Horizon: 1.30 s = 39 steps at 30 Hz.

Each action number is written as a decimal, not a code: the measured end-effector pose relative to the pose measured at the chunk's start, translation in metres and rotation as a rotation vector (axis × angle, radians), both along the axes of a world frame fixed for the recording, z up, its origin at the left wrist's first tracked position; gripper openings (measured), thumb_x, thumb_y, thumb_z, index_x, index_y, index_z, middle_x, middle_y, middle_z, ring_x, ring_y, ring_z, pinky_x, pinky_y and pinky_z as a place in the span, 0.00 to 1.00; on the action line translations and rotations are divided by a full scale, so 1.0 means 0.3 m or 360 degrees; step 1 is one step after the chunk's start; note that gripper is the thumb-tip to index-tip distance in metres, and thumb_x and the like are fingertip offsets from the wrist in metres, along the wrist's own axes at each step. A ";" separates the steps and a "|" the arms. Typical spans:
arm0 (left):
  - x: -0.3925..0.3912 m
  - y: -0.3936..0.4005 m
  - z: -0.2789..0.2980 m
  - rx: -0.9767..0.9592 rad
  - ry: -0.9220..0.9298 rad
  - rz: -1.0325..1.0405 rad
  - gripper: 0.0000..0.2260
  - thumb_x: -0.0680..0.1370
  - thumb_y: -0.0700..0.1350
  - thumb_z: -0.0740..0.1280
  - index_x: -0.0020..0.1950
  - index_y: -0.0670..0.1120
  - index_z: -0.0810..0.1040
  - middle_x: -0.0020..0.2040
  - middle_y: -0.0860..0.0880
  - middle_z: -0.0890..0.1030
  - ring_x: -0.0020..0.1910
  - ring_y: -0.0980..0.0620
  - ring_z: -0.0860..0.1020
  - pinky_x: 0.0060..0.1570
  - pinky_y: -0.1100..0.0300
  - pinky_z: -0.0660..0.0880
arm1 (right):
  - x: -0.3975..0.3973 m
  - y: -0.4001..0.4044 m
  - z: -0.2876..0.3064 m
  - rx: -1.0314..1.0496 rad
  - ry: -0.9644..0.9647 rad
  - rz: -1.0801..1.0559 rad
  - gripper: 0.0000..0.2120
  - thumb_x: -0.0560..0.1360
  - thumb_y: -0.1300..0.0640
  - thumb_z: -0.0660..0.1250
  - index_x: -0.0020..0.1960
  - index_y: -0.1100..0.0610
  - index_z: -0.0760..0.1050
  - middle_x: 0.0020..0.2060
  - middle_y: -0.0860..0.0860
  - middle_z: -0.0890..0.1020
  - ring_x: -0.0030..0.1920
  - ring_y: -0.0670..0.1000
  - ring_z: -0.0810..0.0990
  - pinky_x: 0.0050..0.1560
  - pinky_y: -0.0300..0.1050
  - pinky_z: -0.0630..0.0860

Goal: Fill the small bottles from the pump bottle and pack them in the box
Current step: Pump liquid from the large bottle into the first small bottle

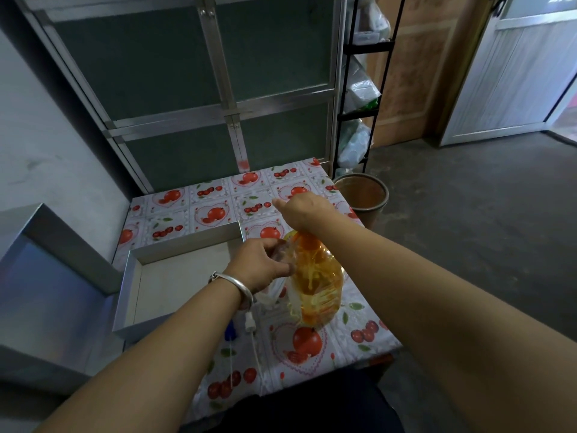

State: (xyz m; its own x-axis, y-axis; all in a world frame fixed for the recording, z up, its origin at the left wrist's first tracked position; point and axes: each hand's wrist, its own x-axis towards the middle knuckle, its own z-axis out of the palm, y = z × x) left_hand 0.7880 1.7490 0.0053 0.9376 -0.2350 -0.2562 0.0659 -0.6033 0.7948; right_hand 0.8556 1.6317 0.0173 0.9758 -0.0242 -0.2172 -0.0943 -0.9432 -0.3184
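Observation:
A large clear bottle of orange-yellow liquid [317, 282] stands on the table with the fruit-print cloth [312, 348]. My right hand [304, 212] sits on top of it, fingers curled down over its pump head, which is hidden under the hand. My left hand [260, 267] holds a small clear bottle [281, 251] against the big bottle's left shoulder. A clear plastic bag [268, 293] hangs below that hand. An open grey box [131, 273], nothing inside, lies to the left. A white cap [249, 321] and a blue cap [230, 331] lie near its front right corner.
The box's grey lid [62, 260] leans at the far left. A round brown bin [362, 195] stands on the floor beyond the table's right edge, beside a black rack [359, 110] with bagged goods. A metal-framed cabinet [193, 89] backs the table.

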 end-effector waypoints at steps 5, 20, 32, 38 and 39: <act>-0.008 -0.002 -0.005 -0.0020 -0.0005 -0.0021 0.12 0.69 0.39 0.74 0.51 0.45 0.81 0.42 0.48 0.83 0.40 0.53 0.79 0.39 0.63 0.75 | 0.001 -0.010 -0.013 0.0085 0.0001 -0.0042 0.25 0.81 0.40 0.46 0.54 0.57 0.72 0.43 0.55 0.76 0.48 0.55 0.78 0.47 0.47 0.74; -0.003 -0.001 -0.005 0.0023 -0.0007 -0.0015 0.10 0.69 0.39 0.74 0.48 0.47 0.79 0.43 0.47 0.82 0.40 0.52 0.79 0.37 0.66 0.73 | 0.024 -0.006 -0.024 0.0113 0.0065 -0.0030 0.33 0.78 0.35 0.43 0.67 0.57 0.69 0.57 0.59 0.76 0.58 0.58 0.76 0.57 0.51 0.72; -0.001 0.000 -0.013 0.0009 -0.0008 -0.0012 0.10 0.68 0.39 0.74 0.48 0.48 0.80 0.44 0.46 0.83 0.41 0.51 0.79 0.39 0.64 0.75 | 0.029 -0.017 -0.041 0.0156 -0.0011 -0.0058 0.33 0.78 0.34 0.45 0.55 0.60 0.74 0.53 0.59 0.78 0.54 0.57 0.77 0.56 0.51 0.73; 0.013 -0.002 -0.017 0.0008 -0.0006 -0.0013 0.11 0.68 0.39 0.74 0.50 0.44 0.81 0.39 0.49 0.82 0.38 0.53 0.79 0.40 0.61 0.76 | 0.032 -0.027 -0.057 0.0100 -0.0083 -0.0059 0.29 0.79 0.36 0.46 0.38 0.59 0.69 0.36 0.53 0.74 0.37 0.52 0.75 0.38 0.44 0.70; 0.013 -0.003 -0.017 0.0009 -0.0012 -0.0017 0.11 0.68 0.40 0.74 0.49 0.45 0.81 0.40 0.49 0.82 0.38 0.52 0.79 0.40 0.59 0.76 | 0.029 -0.026 -0.062 0.0094 -0.0102 -0.0078 0.29 0.79 0.37 0.47 0.35 0.58 0.68 0.33 0.52 0.72 0.34 0.50 0.73 0.36 0.44 0.68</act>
State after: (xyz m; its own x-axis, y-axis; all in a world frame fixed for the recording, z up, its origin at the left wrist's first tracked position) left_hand 0.7919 1.7482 0.0002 0.9369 -0.2436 -0.2507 0.0536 -0.6085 0.7917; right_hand 0.8644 1.6239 -0.0012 0.9857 -0.0613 -0.1571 -0.1176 -0.9174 -0.3802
